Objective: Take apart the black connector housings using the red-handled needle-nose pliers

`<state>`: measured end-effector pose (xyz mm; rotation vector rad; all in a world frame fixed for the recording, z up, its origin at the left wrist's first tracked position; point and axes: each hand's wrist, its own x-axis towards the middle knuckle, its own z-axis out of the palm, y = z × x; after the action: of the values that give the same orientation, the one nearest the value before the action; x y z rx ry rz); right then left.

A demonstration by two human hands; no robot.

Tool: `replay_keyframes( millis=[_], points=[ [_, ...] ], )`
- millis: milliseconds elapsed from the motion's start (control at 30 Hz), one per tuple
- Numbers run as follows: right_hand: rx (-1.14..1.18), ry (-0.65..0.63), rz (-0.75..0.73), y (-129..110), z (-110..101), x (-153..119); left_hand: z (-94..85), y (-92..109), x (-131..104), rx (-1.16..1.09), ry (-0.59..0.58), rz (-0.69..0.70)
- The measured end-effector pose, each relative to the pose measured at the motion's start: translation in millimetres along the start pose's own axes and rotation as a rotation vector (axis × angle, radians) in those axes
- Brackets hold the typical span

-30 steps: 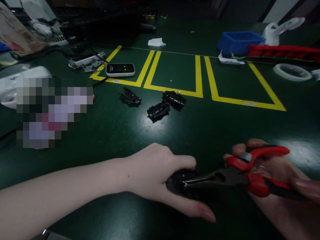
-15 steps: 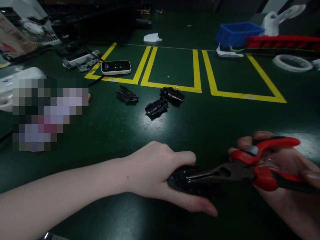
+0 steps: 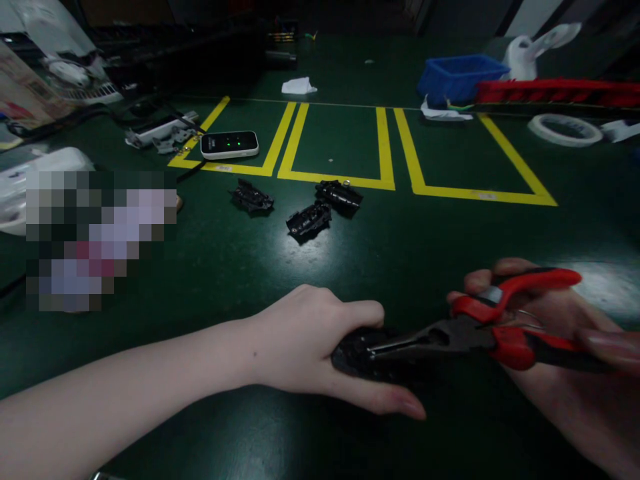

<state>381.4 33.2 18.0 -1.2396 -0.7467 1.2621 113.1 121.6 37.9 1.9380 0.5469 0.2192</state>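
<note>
My left hand (image 3: 310,340) grips a black plastic part (image 3: 353,353) against the green table, its thumb stretched along the near side. Red-handled pliers (image 3: 460,333) are held in my right hand (image 3: 565,380), with their long jaws pointing left onto the black part. The jaw tips touch the part or lie just over it; which one cannot be told. Beyond my hands lie three more black parts: one at the left (image 3: 251,197), one in the middle (image 3: 309,221) and one at the right (image 3: 340,197), the last two touching.
Yellow tape frames (image 3: 340,180) mark the table. A white device (image 3: 230,145) with green lights sits on the left frame. Behind stand a blue bin (image 3: 460,79), a red strip (image 3: 560,92) and a tape roll (image 3: 565,130). A blurred, pixelated object (image 3: 120,233) lies left.
The view has shifted slightly, so most things sit a little further left. Both hands keep their holds, and the pliers stay at the black part.
</note>
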Motion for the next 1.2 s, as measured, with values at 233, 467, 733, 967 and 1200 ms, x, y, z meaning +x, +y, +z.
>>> replay_keyframes(
  millis=[233, 467, 733, 967, 1200],
  points=[
    [0.040, -0.006, 0.043, -11, 23, -2, -1.6, 0, 0, -0.041, -0.017, 0.030],
    [0.046, 0.051, 0.087, -15, 28, -1, -1.3, -1, -2, -0.069, -0.001, -0.002],
    [0.100, 0.137, 0.143, -17, 30, -1, 2.2, 1, -3, -0.078, 0.052, -0.014],
    [0.114, 0.052, 0.139, -15, 30, -1, 3.5, -1, -2, -0.013, 0.062, 0.006],
    [0.090, 0.066, 0.147, -16, 41, -4, 3.3, 0, -1, 0.014, 0.035, 0.012]
  ],
)
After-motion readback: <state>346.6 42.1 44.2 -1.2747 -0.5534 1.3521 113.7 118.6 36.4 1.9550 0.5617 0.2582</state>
